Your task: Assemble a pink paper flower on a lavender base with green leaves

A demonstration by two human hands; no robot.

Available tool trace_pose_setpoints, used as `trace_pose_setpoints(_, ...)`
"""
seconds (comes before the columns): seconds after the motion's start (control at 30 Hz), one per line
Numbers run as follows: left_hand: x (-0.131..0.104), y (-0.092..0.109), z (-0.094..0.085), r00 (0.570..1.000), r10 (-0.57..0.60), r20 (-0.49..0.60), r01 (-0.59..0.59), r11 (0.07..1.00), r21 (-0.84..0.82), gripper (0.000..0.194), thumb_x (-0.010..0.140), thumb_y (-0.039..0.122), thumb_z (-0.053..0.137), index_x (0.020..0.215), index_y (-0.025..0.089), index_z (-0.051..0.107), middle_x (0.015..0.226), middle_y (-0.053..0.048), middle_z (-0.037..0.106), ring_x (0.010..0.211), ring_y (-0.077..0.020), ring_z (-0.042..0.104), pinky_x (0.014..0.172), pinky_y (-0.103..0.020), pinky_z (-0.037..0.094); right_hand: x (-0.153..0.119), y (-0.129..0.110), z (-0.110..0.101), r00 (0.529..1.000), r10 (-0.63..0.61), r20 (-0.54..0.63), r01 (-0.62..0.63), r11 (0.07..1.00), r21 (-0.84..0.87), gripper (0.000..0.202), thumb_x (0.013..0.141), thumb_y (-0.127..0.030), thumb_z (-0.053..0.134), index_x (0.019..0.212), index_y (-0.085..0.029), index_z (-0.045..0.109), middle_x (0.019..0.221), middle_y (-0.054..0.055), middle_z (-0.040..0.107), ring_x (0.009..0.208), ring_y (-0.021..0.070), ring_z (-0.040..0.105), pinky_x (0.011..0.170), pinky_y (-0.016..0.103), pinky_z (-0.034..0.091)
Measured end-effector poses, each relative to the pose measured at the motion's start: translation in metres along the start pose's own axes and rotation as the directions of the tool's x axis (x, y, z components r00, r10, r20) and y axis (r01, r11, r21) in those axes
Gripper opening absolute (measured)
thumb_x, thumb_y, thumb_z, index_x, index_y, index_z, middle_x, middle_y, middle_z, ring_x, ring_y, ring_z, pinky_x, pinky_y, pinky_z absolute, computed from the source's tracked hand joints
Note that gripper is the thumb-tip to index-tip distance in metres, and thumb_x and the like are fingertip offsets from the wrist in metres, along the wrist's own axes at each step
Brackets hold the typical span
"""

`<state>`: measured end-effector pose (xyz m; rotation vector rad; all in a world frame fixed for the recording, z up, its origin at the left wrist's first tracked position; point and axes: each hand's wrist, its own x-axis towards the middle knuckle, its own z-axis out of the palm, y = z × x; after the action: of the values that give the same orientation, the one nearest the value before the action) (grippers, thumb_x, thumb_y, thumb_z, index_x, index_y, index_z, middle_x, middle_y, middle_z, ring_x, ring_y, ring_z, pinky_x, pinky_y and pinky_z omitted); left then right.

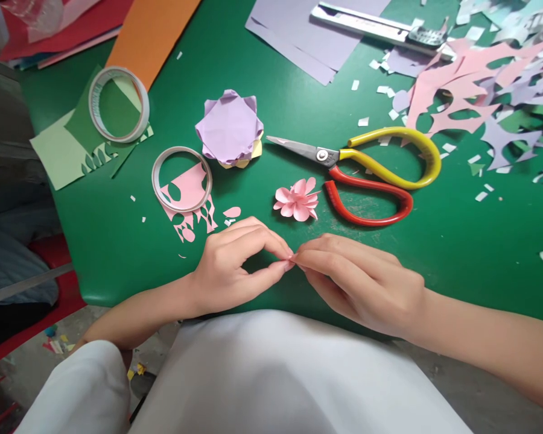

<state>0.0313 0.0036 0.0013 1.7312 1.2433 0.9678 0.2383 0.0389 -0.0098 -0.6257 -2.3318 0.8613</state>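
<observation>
Fingertip to fingertip, my left hand and my right hand pinch a tiny pink paper piece between them, above the front of the green table. The fingers hide most of it, so its shape cannot be made out. Just beyond lies a pink paper flower with layered petals. A loose pink petal rests past my left hand, near a cut-up pink paper sheet. Scissors with one yellow and one red handle lie open behind my right hand.
A lilac folded paper flower stands mid-table. Two tape rolls lie on the left, by green paper. A utility knife rests on lilac sheets at the back. Paper scraps cover the far right.
</observation>
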Motion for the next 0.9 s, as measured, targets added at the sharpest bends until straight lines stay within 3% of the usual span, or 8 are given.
trace_pose_setpoints(0.33,0.000,-0.001,-0.001,0.997,0.073,0.008,-0.074,0.993,0.095,0.009,0.088,0.011,0.070,0.091,0.018,0.066,0.077,0.000,0.074,0.069,-0.0106,0.066,0.064,-0.021,0.055,0.005,0.003,-0.002,0.993,-0.120,-0.019,0.119,0.992,-0.050,0.016,0.095,-0.007,0.051,0.108,-0.015,0.058,0.085,0.007,0.069,0.075,0.0158,0.063,0.062,0.027,0.052)
trace_pose_setpoints(0.53,0.003,0.000,-0.003,0.995,0.099,0.025,-0.102,0.989,0.105,0.013,0.091,0.010,0.069,0.101,0.019,0.068,0.085,0.000,0.078,0.072,-0.0090,0.067,0.071,-0.021,0.057,0.008,0.008,-0.008,0.994,-0.104,-0.031,0.100,0.989,-0.111,0.019,0.092,-0.005,0.055,0.107,-0.016,0.057,0.088,0.008,0.070,0.073,0.0163,0.061,0.063,0.030,0.052)
trace_pose_setpoints(0.73,0.005,-0.002,-0.011,0.997,-0.011,-0.078,0.014,0.999,0.035,0.013,0.088,0.011,0.072,0.097,0.020,0.072,0.087,-0.001,0.080,0.073,-0.0118,0.071,0.069,-0.026,0.056,0.011,0.019,-0.014,0.991,-0.023,-0.134,-0.042,0.885,-0.464,0.018,0.086,-0.013,0.068,0.103,-0.018,0.061,0.095,0.014,0.072,0.079,0.0261,0.063,0.068,0.041,0.050)
trace_pose_setpoints(0.9,0.006,-0.001,-0.015,0.977,-0.168,-0.132,0.167,0.986,-0.016,0.007,0.087,0.017,0.075,0.093,0.019,0.074,0.081,-0.001,0.078,0.072,-0.0125,0.073,0.061,-0.022,0.058,0.013,0.025,-0.011,0.989,-0.020,-0.146,-0.068,0.816,-0.574,0.013,0.086,-0.020,0.073,0.094,-0.019,0.063,0.089,0.010,0.074,0.078,0.0274,0.065,0.066,0.040,0.042)
